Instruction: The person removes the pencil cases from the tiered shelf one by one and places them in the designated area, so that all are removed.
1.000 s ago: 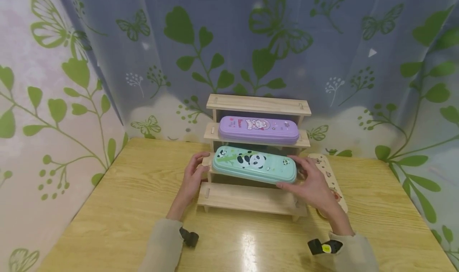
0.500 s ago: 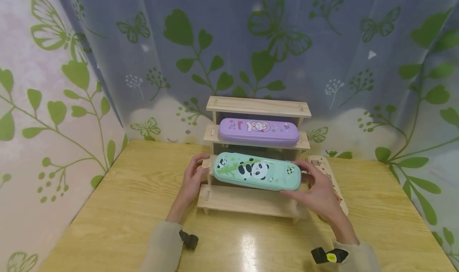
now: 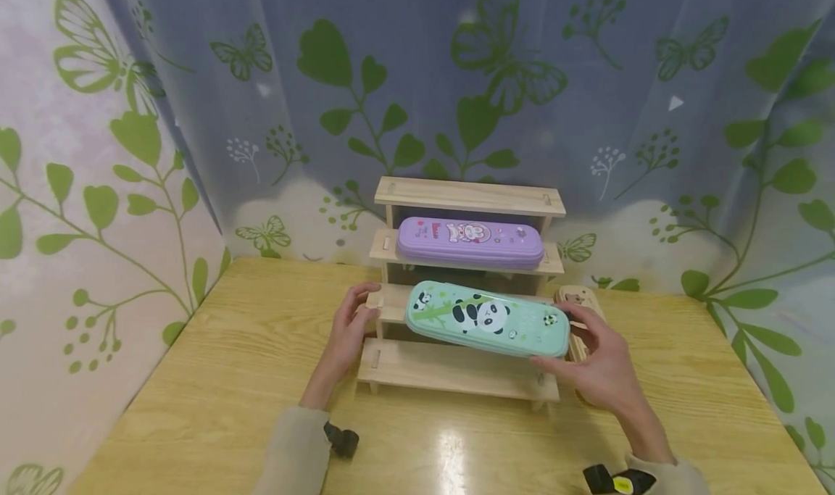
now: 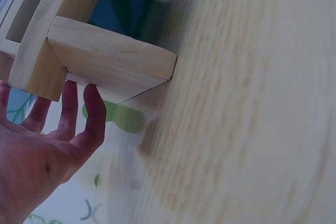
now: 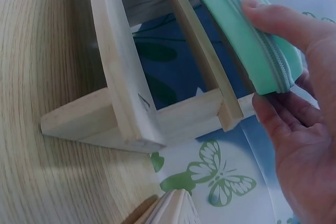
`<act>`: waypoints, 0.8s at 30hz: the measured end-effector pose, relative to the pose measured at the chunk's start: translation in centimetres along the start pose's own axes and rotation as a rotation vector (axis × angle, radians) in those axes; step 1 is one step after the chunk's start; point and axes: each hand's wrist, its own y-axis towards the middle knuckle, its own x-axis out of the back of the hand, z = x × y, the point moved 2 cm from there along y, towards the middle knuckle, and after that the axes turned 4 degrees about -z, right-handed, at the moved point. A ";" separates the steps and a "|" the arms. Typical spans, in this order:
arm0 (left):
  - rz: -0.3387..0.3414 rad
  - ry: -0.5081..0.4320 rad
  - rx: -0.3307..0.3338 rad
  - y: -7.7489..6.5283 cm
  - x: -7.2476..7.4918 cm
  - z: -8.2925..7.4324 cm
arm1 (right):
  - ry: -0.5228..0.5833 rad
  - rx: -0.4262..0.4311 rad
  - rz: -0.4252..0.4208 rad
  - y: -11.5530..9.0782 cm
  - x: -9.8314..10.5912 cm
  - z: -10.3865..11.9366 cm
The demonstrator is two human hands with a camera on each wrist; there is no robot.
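Observation:
In the head view my right hand (image 3: 596, 361) pinches the right end of a mint-green zip pencil case (image 3: 485, 319) with a panda print. The case is slightly tilted, its right end lower, and overlaps the second-lowest board of a wooden tiered shelf (image 3: 450, 364). In the right wrist view the thumb lies on the case's zipped side (image 5: 252, 40), with fingers beneath. My left hand (image 3: 349, 328) grips the left end of that second-lowest board. The left wrist view shows its curled fingers (image 4: 68, 108) at the wooden side of the shelf.
A purple pencil case (image 3: 470, 241) sits on the board above. Right of the shelf, partly hidden by my right hand, a beige patterned case (image 3: 583, 299) lies on the wooden table (image 3: 228, 379). A leaf-print curtain (image 3: 417, 82) hangs behind.
The panda pencil case has moved right and toward me with my right hand, away from the second-lowest board. The left hand has stayed at the shelf's left end.

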 end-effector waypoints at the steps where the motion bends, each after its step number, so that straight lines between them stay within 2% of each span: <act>1: 0.003 0.001 -0.004 0.0 0.0 0.0 | 0.006 -0.003 -0.004 -0.1 0.2 -0.1; 7: 0.001 0.011 -0.018 0.0 0.0 0.1 | 0.092 -0.012 -0.007 -0.7 1.0 -0.2; 15: 0.001 -0.004 -0.024 0.0 0.1 0.2 | 0.176 0.036 -0.007 -1.2 2.6 -0.4; 20: -0.002 -0.003 -0.024 -0.1 0.1 0.1 | 0.142 0.054 -0.038 -1.5 3.8 -0.7; 24: -0.004 -0.002 -0.030 0.0 0.0 0.1 | 0.160 0.047 -0.078 -1.8 4.9 -1.1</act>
